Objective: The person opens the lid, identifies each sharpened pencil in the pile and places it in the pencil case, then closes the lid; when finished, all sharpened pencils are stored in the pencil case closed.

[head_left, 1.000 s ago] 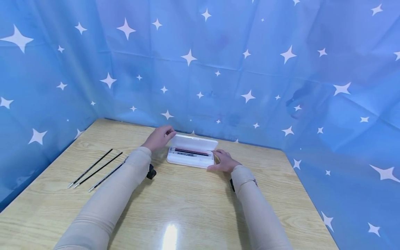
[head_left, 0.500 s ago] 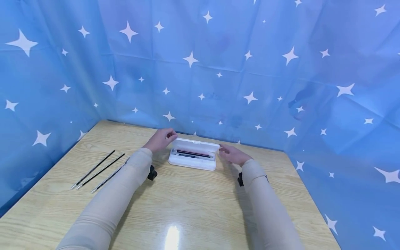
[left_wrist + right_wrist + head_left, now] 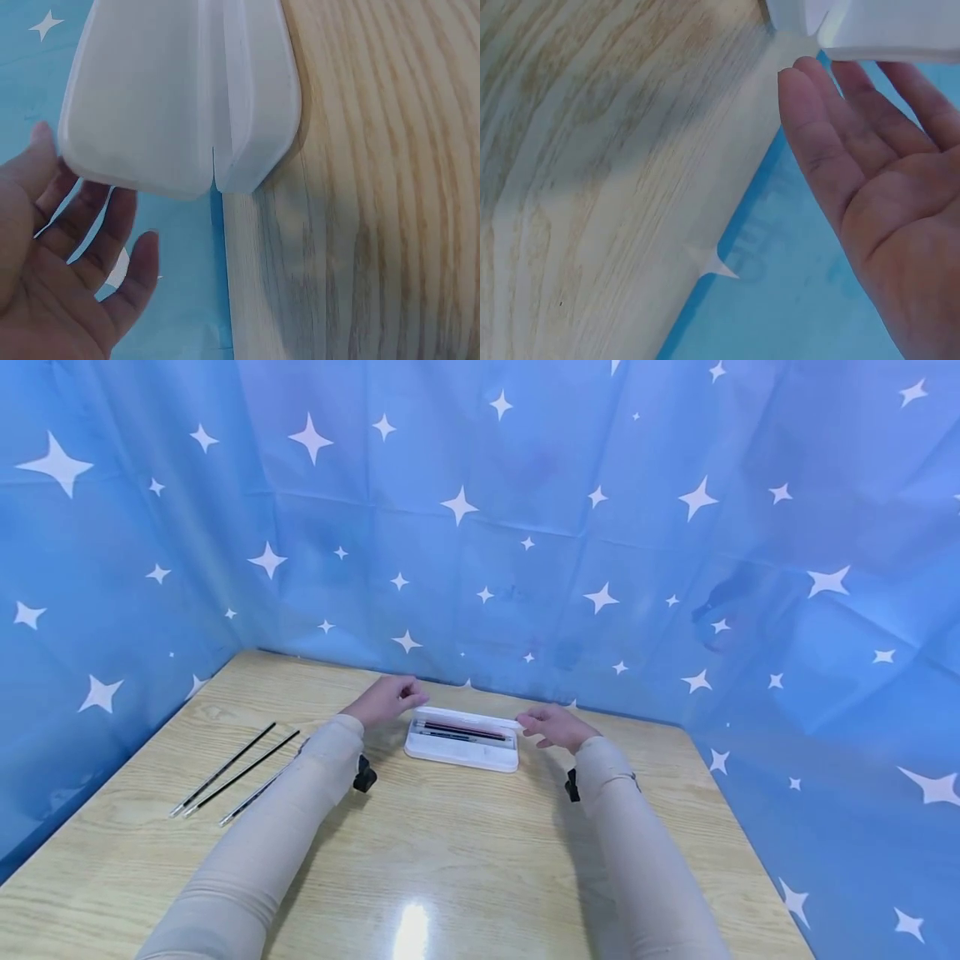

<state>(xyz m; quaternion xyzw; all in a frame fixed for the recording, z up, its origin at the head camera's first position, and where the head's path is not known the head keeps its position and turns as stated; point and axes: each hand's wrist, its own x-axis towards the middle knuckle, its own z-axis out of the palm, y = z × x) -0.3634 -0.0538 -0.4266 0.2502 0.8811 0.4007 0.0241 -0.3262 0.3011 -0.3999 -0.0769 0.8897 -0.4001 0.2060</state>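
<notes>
A white plastic pencil case [image 3: 461, 752] lies near the far edge of the wooden table [image 3: 450, 852], with dark pens visible inside. Its translucent lid [image 3: 467, 721] is tilted low over the base. My left hand [image 3: 408, 693] touches the lid's left end with straight fingers. My right hand [image 3: 528, 722] touches the lid's right end, palm open. In the left wrist view the lid [image 3: 135, 90] and base [image 3: 255, 90] stand close together, with my open palm [image 3: 67, 277] behind the lid. In the right wrist view my fingers [image 3: 810, 112] reach up to the case's corner [image 3: 870, 26].
Three thin black pens [image 3: 225, 768] lie side by side on the table's left part. A blue cloth with white stars [image 3: 525, 527] hangs close around the table's back and both sides. Black wrist straps [image 3: 363, 774] sit on both sleeves.
The lid has swung down from upright to low over the base. My right hand moved from the case's front right corner to the lid's right end. The left hand followed the lid down.
</notes>
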